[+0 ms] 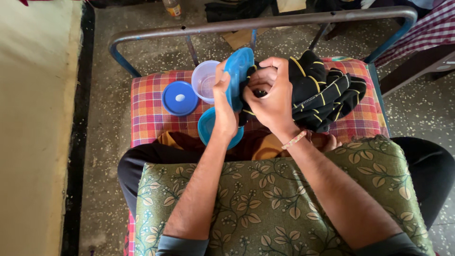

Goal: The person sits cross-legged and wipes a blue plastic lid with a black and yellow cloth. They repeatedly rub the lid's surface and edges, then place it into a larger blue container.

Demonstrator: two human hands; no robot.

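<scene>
Left hand (223, 102) pinches the blue lid (238, 71) upright on edge, and right next to it the right hand (270, 97) has its fingers bunched around the black striped cloth (327, 92), pressed against the lid's face.

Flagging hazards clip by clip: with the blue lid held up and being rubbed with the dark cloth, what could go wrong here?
1. The left hand pinches the blue lid by one edge; the right hand pressing the black striped cloth against it could twist it from that grip.
2. The clear cup stands right beside the left hand, and a swing could tip it.
3. Loose cloth could drag over the round blue lid.
</scene>
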